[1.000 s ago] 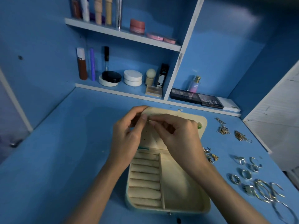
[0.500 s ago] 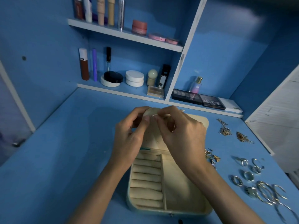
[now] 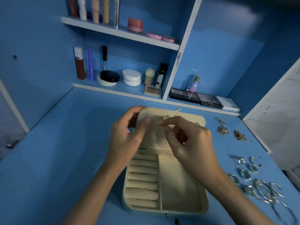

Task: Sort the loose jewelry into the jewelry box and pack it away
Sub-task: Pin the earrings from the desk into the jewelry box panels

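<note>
A cream jewelry box [image 3: 201, 207] lies open on the blue desk, with ring rolls [image 3: 142, 181] on the left of its base and an open compartment beside them. Its lid [image 3: 186, 117] stands tilted back. A silver leaf-shaped earring [image 3: 149, 116] and a gold earring [image 3: 163, 117] sit on the lid's inner panel. My left hand [image 3: 128, 137] grips the lid's left edge, thumb on the panel just below the silver earring. My right hand [image 3: 191, 143] hovers in front of the lid with loosely curled fingers, holding nothing that I can see.
Loose chains [image 3: 222, 129] and a gold piece [image 3: 240, 135] lie right of the lid. Several rings [image 3: 243, 173] and hoops [image 3: 264, 190] lie at the desk's right front. Cosmetics fill the back shelves; palettes [image 3: 209, 100] and a perfume bottle [image 3: 194, 83] stand behind the box.
Both hands were pinched together at the lid's upper left. My right hand has drawn back to the right and let go, uncovering the earrings on the lid. My left hand stays on the lid.
</note>
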Action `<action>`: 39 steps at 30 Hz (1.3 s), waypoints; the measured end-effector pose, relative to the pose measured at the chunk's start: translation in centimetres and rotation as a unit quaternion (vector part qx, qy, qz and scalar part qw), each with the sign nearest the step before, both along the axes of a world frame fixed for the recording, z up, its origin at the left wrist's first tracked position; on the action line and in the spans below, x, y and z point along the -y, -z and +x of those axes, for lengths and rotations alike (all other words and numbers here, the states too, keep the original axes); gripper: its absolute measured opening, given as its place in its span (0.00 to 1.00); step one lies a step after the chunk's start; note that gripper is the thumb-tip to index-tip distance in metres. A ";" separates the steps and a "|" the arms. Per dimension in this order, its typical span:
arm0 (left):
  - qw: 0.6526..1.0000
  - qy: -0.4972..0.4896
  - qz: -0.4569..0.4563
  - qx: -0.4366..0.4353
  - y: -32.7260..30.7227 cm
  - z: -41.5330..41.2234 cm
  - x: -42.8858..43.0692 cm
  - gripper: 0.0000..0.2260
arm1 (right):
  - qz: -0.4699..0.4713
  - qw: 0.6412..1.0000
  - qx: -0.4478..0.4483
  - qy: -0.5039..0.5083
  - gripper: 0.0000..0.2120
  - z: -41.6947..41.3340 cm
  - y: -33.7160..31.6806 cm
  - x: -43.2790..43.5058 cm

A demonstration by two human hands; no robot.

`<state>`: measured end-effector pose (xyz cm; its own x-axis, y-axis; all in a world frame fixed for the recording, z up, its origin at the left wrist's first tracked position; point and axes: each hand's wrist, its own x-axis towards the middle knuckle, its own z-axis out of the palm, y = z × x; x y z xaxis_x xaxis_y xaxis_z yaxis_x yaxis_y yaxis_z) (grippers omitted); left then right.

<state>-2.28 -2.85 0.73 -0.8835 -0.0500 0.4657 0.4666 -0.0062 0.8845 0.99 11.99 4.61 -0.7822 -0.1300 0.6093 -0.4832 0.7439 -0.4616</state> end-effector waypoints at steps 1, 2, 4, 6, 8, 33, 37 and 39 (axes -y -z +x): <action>1.000 -0.001 0.000 -0.001 0.0 0.0 -0.1 0.06 | -0.012 1.000 0.012 -0.006 0.04 0.3 -0.2 -0.7; 1.000 -0.002 0.001 0.000 0.0 0.0 -0.1 0.06 | -0.038 0.999 0.026 -0.010 0.04 0.5 -0.5 -1.4; 1.000 -0.007 0.000 0.001 0.1 0.0 -0.1 0.05 | -0.120 0.991 0.057 -0.004 0.04 0.4 -1.1 -3.2; 1.000 -0.014 -0.003 0.001 0.2 -0.1 -0.1 0.05 | -0.195 0.978 0.068 0.020 0.05 -0.3 -1.6 -5.2; 1.000 -0.018 0.000 0.004 0.2 -0.2 -0.2 0.05 | -0.238 0.967 0.077 0.050 0.06 -1.6 -1.7 -7.6; 1.000 -0.020 0.007 0.010 0.5 -0.4 -0.1 0.07 | 0.072 0.965 0.183 0.175 0.04 -6.5 5.5 -14.5; 1.000 -0.020 0.005 0.008 0.6 -0.4 -0.1 0.07 | 0.079 0.965 0.179 0.174 0.03 -6.5 5.4 -14.5; 1.000 -0.020 0.007 0.006 0.6 -0.5 -0.1 0.07 | 0.082 0.964 0.183 0.174 0.03 -6.6 5.5 -14.5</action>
<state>-2.75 -2.76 0.18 -0.8864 -0.0912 0.4539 0.4558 0.0006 0.8901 -5.64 26.48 -0.88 -0.9548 0.1071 0.2773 -0.0189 0.9091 -0.4162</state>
